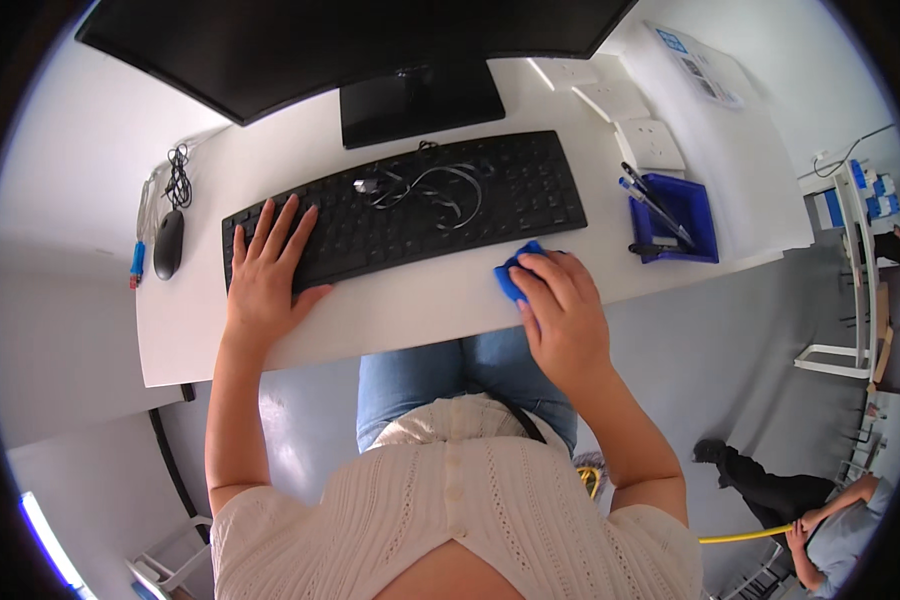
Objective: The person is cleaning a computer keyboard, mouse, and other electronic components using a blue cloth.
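Observation:
A black keyboard (410,205) lies across the white desk (420,300), with its coiled black cable (455,190) resting on top of the keys. My left hand (265,270) is spread flat over the keyboard's left end, fingers apart. At the desk's front edge, right of centre, my right hand (565,310) is closed over a crumpled blue cloth (515,270) pressed against the desktop. Part of the cloth is hidden under the fingers.
A black monitor (350,50) stands behind the keyboard. On the left lie a black mouse (168,245) and a grey cable with a blue plug (137,262). A blue tray (705,215) of pens, white socket plates (650,145) and papers occupy the right. Another person (840,530) holds a yellow pole, lower right.

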The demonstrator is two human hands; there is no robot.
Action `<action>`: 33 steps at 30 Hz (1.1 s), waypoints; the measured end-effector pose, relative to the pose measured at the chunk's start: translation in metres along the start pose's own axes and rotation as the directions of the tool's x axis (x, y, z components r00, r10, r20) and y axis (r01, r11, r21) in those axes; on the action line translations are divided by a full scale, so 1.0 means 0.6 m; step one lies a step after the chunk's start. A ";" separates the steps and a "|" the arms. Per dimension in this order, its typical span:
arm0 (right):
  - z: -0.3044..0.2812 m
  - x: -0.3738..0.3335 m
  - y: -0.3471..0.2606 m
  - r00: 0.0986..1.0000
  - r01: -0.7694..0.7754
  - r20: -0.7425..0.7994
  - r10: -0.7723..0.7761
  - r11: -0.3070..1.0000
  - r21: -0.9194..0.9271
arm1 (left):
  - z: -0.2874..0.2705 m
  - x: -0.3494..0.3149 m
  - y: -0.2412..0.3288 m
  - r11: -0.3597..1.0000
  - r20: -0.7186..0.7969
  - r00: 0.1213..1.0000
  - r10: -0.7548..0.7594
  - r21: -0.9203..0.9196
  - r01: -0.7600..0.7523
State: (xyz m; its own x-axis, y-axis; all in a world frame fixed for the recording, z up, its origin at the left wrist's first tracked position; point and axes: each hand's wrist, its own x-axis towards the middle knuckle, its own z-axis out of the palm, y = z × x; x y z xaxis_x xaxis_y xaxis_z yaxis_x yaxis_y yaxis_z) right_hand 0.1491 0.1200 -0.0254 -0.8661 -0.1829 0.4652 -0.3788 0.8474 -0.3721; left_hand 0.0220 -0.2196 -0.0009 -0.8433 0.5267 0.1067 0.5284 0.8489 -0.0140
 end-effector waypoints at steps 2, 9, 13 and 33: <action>-0.012 -0.005 0.027 0.992 -0.110 -0.067 0.104 0.988 -0.108 | -0.009 0.002 0.001 0.999 0.001 1.000 0.011 0.036 -0.011; 0.013 -0.006 0.004 0.998 0.033 -0.056 -0.031 0.998 0.047 | -0.046 0.014 0.022 0.998 0.068 0.998 -0.004 -0.062 0.008; 0.008 -0.028 0.011 0.981 0.191 -0.053 -0.184 0.913 0.360 | -0.118 0.088 0.165 0.933 -0.113 0.970 0.215 -0.268 -0.238; -0.159 -0.139 0.094 0.690 -0.360 -0.109 0.716 0.469 0.806 | -0.108 0.180 0.391 0.585 0.149 0.951 0.271 -0.810 -0.040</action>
State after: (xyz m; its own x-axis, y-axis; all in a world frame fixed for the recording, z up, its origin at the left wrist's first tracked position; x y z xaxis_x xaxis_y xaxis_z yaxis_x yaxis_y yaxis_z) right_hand 0.2310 0.2304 -0.0085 -0.8331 0.5346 0.1422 -0.1295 0.0615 -0.9897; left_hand 0.0615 0.0335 0.0719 -0.6736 0.7374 -0.0502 0.4218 0.4394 0.7931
